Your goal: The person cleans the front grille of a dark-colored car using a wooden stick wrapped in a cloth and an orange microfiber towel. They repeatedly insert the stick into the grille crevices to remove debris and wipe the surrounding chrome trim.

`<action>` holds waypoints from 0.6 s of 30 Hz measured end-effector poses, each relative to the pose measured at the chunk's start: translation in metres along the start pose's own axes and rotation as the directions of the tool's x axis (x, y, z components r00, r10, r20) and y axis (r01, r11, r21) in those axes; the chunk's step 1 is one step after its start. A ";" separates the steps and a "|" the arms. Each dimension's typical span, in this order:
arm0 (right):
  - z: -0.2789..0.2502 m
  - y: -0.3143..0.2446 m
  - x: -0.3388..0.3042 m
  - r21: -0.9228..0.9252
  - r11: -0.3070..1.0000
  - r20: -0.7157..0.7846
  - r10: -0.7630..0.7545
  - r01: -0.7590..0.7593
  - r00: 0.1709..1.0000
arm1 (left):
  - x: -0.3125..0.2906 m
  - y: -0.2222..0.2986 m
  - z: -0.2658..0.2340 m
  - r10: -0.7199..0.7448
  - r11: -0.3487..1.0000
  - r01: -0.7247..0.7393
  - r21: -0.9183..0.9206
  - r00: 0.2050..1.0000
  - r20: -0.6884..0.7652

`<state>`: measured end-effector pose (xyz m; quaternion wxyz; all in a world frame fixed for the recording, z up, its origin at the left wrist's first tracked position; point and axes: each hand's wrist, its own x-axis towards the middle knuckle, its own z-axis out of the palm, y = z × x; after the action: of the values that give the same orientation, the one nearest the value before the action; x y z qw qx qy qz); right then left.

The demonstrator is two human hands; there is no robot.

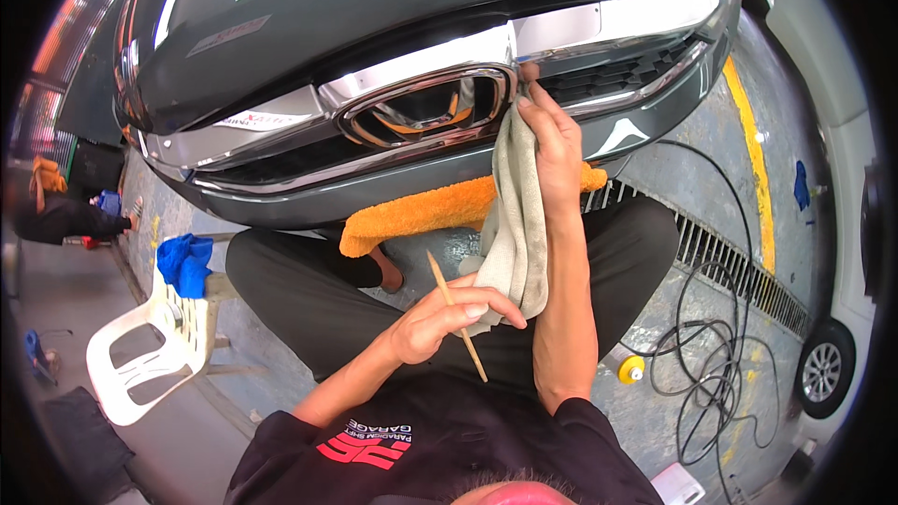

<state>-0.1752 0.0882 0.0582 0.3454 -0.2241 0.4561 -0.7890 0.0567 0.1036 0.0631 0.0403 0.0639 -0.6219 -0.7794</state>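
Observation:
My right hand (554, 151) is closed on the upper end of a long grey cloth (519, 215), its fingertips at the chrome trim (514, 47) beside the round emblem ring (426, 110) of a dark grey car's front. The cloth hangs down towards my lap. Lower down, my left hand (441, 323) holds a thin wooden stick (456, 313), pointed at its upper end and slanting across the fingers. Those fingers also lie over the cloth's lower part; whether they grip it I cannot tell. An orange towel (412, 215) rests along the lower bumper, partly behind the grey cloth.
At left stands a white plastic chair (154, 355) with a blue cloth (184, 264) on it. A black hose (697, 355) coils at right near a floor grate (739, 266) and a yellow-capped bottle (631, 370). A white car (856, 252) borders the right side; another person (61, 215) is far left.

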 end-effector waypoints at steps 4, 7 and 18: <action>-0.016 0.009 0.001 -0.288 0.943 0.081 -0.151 0.168 0.985 | 0.007 0.000 0.001 0.016 1.000 -0.016 0.017 1.000 0.018; -0.024 0.016 -0.001 0.022 1.000 0.048 0.015 -0.017 0.999 | 0.007 -0.001 0.004 0.047 0.997 -0.047 -0.057 0.999 -0.005; -0.021 0.008 -0.009 0.295 0.949 0.072 0.097 -0.114 0.993 | -0.002 -0.006 -0.004 -0.001 1.000 -0.001 -0.024 0.996 -0.093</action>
<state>-0.1804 0.1041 0.0409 0.4296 -0.1669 0.3330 -0.8226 0.0589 0.1015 0.0568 0.0699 0.0997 -0.6099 -0.7831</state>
